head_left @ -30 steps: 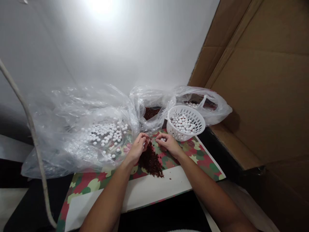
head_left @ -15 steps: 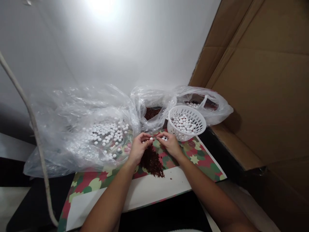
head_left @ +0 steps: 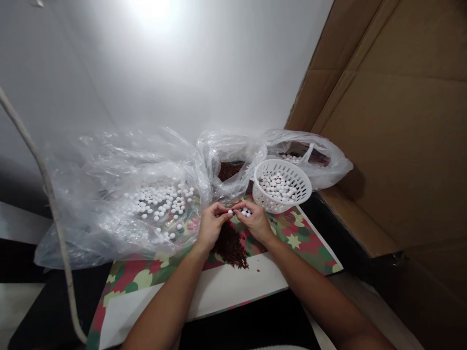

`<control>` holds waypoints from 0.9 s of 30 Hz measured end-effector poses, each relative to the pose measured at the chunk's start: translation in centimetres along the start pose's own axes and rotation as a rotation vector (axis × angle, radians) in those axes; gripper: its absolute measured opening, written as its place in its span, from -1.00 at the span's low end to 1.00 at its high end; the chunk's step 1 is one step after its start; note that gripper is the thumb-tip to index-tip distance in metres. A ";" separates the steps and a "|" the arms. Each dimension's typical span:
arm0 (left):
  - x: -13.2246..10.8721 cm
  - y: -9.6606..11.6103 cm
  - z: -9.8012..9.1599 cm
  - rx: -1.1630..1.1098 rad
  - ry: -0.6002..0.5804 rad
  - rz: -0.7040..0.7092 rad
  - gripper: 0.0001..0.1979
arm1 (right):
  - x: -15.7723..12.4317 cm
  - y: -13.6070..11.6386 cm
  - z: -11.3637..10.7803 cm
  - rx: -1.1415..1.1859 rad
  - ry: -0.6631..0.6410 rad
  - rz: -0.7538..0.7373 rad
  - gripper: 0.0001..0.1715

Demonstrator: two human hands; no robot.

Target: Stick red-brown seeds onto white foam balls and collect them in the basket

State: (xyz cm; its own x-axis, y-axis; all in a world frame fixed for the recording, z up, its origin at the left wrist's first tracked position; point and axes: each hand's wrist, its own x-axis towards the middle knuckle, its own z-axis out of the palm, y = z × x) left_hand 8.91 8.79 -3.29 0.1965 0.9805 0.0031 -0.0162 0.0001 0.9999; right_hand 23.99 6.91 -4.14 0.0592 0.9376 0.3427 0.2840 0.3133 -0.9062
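The left hand (head_left: pixel 210 224) pinches one white bead (head_left: pixel 229 212) at its fingertips, touching the right hand (head_left: pixel 255 221), which is curled around loose beads (head_left: pixel 245 212). The bead is round, with no long axis to tell. A dark red pile (head_left: pixel 230 245) lies beneath. The patterned mat (head_left: pixel 310 243) lies bare at 4 o'clock. A basket (head_left: pixel 277 206) stands near at 1 o'clock, and a plastic bag (head_left: pixel 120 194) crowds 9 o'clock.

left hand (head_left: pixel 210 226): closed in on right hand (head_left: pixel 256 224) | white bead (head_left: pixel 230 212): now pinched at left fingertips

- My left hand (head_left: pixel 210 227) covers part of the dark red heap (head_left: pixel 230 248).
- The white pieces (head_left: pixel 245 212) in my right hand (head_left: pixel 256 224) are too small to count.
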 end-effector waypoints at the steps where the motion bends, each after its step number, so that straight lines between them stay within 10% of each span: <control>1: 0.0 0.0 0.0 0.001 0.007 0.000 -0.78 | 0.0 0.0 0.0 -0.011 0.002 -0.022 -0.80; 27: 0.0 0.8 -0.2 -0.043 -0.009 -0.040 -0.69 | 0.2 -0.8 -1.1 -0.034 -0.118 -0.142 -0.66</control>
State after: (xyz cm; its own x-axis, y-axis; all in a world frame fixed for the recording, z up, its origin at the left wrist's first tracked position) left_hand 8.68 8.81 -2.51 0.2063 0.9778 -0.0364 -0.0508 0.0479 0.9976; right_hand 24.81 6.65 -3.08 -0.0960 0.8961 0.4333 0.3139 0.4404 -0.8412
